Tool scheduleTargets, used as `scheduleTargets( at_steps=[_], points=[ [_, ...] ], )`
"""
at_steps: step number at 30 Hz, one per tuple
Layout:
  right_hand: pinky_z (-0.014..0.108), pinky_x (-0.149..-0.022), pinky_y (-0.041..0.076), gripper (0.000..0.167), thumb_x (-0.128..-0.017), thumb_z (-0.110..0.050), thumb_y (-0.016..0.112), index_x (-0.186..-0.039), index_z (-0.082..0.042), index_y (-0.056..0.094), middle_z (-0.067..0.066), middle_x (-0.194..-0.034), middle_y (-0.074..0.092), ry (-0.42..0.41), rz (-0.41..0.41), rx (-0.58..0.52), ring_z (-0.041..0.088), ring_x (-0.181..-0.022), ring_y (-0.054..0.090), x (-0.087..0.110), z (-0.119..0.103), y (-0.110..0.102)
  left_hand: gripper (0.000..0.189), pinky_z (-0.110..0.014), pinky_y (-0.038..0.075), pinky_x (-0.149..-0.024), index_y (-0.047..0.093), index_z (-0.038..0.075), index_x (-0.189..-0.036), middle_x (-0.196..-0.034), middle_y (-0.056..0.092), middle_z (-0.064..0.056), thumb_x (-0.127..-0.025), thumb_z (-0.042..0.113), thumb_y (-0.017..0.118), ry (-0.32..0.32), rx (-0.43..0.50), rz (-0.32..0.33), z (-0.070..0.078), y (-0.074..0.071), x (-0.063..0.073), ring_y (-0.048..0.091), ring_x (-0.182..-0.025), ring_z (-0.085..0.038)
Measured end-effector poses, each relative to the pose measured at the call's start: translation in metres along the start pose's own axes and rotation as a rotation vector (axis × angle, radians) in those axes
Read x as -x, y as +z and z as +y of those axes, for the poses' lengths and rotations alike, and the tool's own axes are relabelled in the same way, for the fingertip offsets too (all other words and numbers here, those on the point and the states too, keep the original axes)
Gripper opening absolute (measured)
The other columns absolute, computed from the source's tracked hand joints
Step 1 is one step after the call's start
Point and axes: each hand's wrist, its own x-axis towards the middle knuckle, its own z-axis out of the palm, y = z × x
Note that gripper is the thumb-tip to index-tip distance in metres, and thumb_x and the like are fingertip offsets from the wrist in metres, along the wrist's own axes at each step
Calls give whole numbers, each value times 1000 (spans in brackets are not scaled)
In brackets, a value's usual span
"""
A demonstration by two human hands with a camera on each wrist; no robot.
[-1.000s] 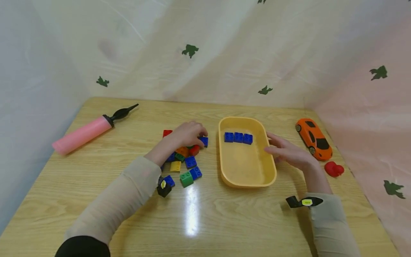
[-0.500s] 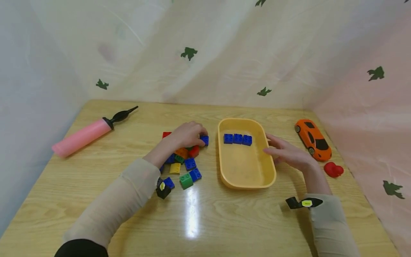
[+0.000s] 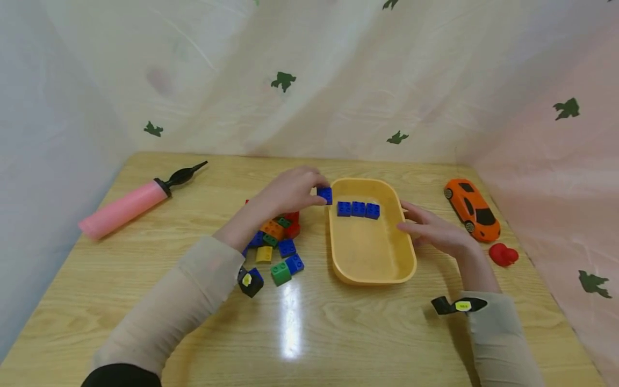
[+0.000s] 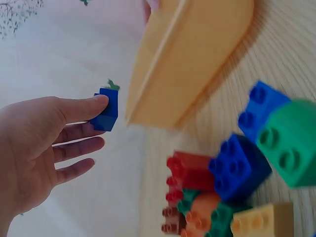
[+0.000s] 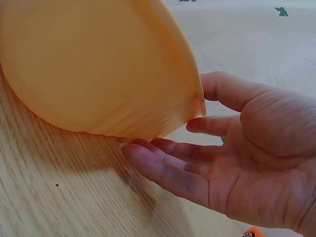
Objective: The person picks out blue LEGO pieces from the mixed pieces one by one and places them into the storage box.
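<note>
Head view first: the left hand (image 3: 302,191) pinches one blue block (image 3: 326,195) between thumb and fingertips, just at the far left rim of the yellow tray (image 3: 372,255). Left wrist view shows the thumb pressed against the block's side while the other fingers spread loosely below; whether the block touches the rim I cannot tell. At the opposite side, the right hand (image 3: 432,228) grips the tray's wall — thumb over the rim, fingers against the outside and near the bottom edge.

Inside the tray, toward its far end, three more blue blocks (image 3: 358,209) sit in a row, studs up; the left wall stands between them and the pinched block.

Left of the tray lies a loose pile on the wooden table (image 3: 348,333): a green block (image 3: 281,273) touching a blue one, a yellow block (image 3: 264,254), an orange block (image 3: 272,229) and red pieces (image 3: 292,227). The left forearm reaches over the pile's left side and hides part of it. Well apart at far left is a pink pump (image 3: 127,208); beyond the right hand lie an orange toy car (image 3: 472,210) and, just beside it, a small red object (image 3: 503,255).
</note>
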Motion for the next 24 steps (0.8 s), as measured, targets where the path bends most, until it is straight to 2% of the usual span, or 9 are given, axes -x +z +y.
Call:
scheduleTargets(
  at_steps=[6, 13, 18, 24],
  points=[
    [55, -105, 54, 77, -105, -36, 57, -167, -29, 12, 19, -171, 18, 1, 1, 2, 42, -141, 48, 1, -1, -1, 40, -38, 52, -107, 70, 13, -132, -131, 69, -5, -97, 33, 72, 50, -14, -9, 23, 0, -12, 64, -121, -22],
    [54, -102, 56, 76, -105, -36, 56, -167, -29, 12, 19, -171, 20, -4, -4, -3, 42, -138, 50, 0, -1, 0, 36, -39, 49, -109, 72, 15, -129, -129, 71, -4, -98, 34, 71, 93, -75, -50, 42, 16, -27, 63, -123, -22],
    [53, -102, 56, 76, -105, -35, 57, -167, -29, 13, 19, -170, 21, -4, -1, -5, 41, -138, 51, 0, 0, 2, 36, -45, 46, -114, 72, 18, -130, -132, 71, -1, -98, 35, 70, 63, -123, -90, 51, 34, -33, 61, -128, -23],
    [53, -103, 55, 76, -105, -37, 58, -166, -30, 14, 18, -171, 21, -4, 3, 7, 40, -138, 51, 0, 0, 1, 26, -50, 39, -117, 75, 20, -119, -124, 73, 2, -98, 33, 70, 16, -148, -108, 53, 50, -35, 57, -126, -25]
  ],
)
